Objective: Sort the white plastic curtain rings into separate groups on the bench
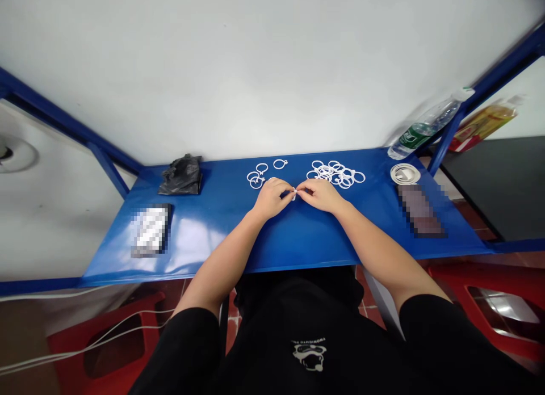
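My left hand point(271, 197) and my right hand point(322, 194) meet at the middle of the blue table point(213, 236), fingertips pinched together on one small white plastic ring point(294, 193). A pile of several white rings point(336, 173) lies just beyond my right hand. A smaller group of white rings point(257, 178) lies beyond my left hand, with a single ring point(280, 164) further back between the two groups.
A crumpled black bag point(182, 175) sits at the back left. A blurred flat object point(151, 230) lies front left, another point(420, 210) on the right. A coiled white cable point(405, 173) and a lying plastic bottle point(428, 124) are at the back right. Red stools stand below.
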`<state>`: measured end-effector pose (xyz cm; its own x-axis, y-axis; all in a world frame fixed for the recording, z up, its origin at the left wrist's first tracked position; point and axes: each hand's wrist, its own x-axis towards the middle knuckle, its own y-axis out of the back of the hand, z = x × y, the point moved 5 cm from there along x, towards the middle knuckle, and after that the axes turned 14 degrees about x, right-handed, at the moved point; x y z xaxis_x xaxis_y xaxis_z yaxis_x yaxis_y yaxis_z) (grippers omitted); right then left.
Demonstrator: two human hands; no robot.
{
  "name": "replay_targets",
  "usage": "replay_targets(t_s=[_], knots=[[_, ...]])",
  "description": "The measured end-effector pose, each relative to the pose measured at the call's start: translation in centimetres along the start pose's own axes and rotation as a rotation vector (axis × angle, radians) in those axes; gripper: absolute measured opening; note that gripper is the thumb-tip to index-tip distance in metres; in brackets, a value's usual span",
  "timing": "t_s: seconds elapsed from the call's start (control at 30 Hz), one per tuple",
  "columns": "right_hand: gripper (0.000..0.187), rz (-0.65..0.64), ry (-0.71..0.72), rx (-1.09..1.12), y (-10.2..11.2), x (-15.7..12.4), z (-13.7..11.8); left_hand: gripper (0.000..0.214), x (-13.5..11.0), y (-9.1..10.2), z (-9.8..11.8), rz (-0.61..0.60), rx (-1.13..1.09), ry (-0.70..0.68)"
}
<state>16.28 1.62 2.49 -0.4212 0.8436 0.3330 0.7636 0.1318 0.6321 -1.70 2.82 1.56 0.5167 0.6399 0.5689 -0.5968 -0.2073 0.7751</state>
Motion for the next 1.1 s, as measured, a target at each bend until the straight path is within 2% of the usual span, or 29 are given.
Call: replay_targets(t_s=[0.2,0.47,0.87,0.97,1.1], knots=[[0.022,-0.015,-0.011,0.007,-0.02,0.03,-0.13,0.020,0.04,-0.01,0.09,-0.049,0.000,0.024],[0.020,-0.029,-0.029,0.027,-0.28,0.08,-0.20,0.021,0.04,0.23,0.09,0.018,-0.034,-0.024],[0.022,-0.050,-0.014,-0.004,-0.40,0.10,-0.40,0.022,0.04,0.18,0.18,0.002,-0.032,-0.034],[0.022,-0.035,-0.002,-0.004,-0.42,0.10,-0.27,0.024,0.03,0.05,0.00,-0.014,-0.010,-0.025],[0.023,0.020,0.016,0.008,-0.33,0.12,-0.14,0.023,0.06,0.27,-0.11,0.022,0.026,-0.002]])
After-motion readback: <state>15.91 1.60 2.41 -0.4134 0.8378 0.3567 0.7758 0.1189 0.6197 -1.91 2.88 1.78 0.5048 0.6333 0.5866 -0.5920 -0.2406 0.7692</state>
